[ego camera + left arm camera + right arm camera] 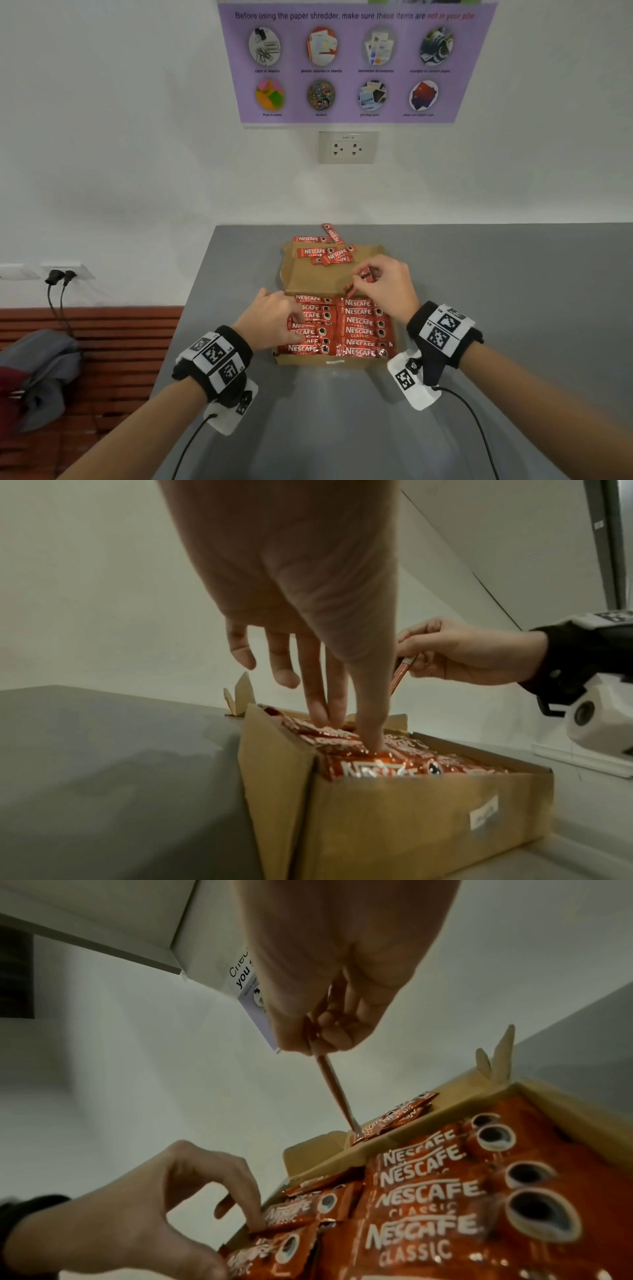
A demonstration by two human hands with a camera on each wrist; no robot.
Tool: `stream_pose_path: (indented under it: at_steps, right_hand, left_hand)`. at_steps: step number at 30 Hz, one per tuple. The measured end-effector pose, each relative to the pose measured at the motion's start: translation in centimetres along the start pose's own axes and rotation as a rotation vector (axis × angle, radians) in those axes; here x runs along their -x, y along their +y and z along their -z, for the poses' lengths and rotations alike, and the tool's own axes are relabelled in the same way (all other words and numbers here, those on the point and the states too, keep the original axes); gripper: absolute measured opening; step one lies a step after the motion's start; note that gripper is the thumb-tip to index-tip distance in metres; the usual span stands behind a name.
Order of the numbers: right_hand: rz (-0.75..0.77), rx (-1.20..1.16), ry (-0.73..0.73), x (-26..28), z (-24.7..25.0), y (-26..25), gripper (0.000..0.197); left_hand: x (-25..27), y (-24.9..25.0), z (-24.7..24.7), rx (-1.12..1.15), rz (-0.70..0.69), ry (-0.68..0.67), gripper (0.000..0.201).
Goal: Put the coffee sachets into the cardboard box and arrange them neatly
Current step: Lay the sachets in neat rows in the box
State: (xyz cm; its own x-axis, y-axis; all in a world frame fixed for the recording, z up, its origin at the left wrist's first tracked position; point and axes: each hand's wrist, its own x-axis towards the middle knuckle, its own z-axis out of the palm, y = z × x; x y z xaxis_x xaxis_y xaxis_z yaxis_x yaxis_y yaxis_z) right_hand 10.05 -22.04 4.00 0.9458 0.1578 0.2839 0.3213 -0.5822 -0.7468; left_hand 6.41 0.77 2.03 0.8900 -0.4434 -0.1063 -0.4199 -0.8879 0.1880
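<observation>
Nearest the camera, at lower centre of the head view, the cardboard box sits on the grey surface. It holds two columns of packed Nescafé Classic sachets, labels up.

The left hand lies over the left column with fingers extended and spread, holding nothing. The left wrist view shows its fingertips pressing down on the top sachets. Risk: that column looks the less even of the two. Uneven pressure could skew the sachets or slide one under its neighbour.

The right hand hovers above the far edge of the right column. Its fingers are curled around a held sachet, pinched at the upper end and hanging steeply. Risk: the box appears nearly full. A steep entry may snag the sachet on the packed rows, buckle it or leave it standing proud. A light pinch on the glossy foil could also slip.

Beyond the hands, at mid-frame, the open lid flap carries several loose sachets in a crossed heap. Two more lie on the surface past the flap. Risk: nudging the flap could scatter them. Whether the box has room for all of them cannot be judged.
</observation>
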Motion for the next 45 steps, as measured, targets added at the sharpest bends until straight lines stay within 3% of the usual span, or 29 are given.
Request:
stream_pose_path:
  at_steps: [9, 18, 31, 33, 36, 39, 43, 45]
  right_hand:
    - [-0.063, -0.064, -0.169, 0.2, 0.1, -0.1, 0.021]
    - [-0.010, -0.193, -0.114, 0.0, 0.0, -0.1, 0.043]
    - [0.056, -0.149, -0.172, 0.2, -0.4, -0.2, 0.044]
    - [0.079, -0.160, -0.210, 0.3, -0.6, -0.5, 0.049]
    - [0.064, -0.111, -0.288, 0.2, -1.0, -1.2, 0.068]
    - [0.108, -0.100, -0.379, 0.0, -1.5, -2.3, 0.085]
    - [0.096, -0.084, -0.417, -0.3, -1.7, -2.9, 0.095]
    - [0.067, -0.102, -0.412, -0.2, -1.8, -2.8, 0.096]
  left_hand:
    - [-0.2, 0.4, -0.1, -0.036, -0.015, -0.017, 0.030]
    - [-1.0, 0.9, 0.1, 0.013, -0.009, 0.055, 0.027]
    - [-0.9, 0.2, -0.4, 0.033, 0.038, 0.063, 0.031]
    - [-0.8, -0.1, 0.0, 0.130, 0.043, 0.133, 0.030]
    - [-0.8, 0.2, 1.2, 0.486, 0.054, 0.270, 0.026]
    - [-1.0, 1.8, 2.4, 0.726, 0.034, 0.313, 0.029]
    - [-1.3, 2.4, 2.3, 0.725, 0.014, 0.391, 0.009]
    - [-1.1, 2.3, 2.2, 0.759, 0.020, 0.407, 0.009]
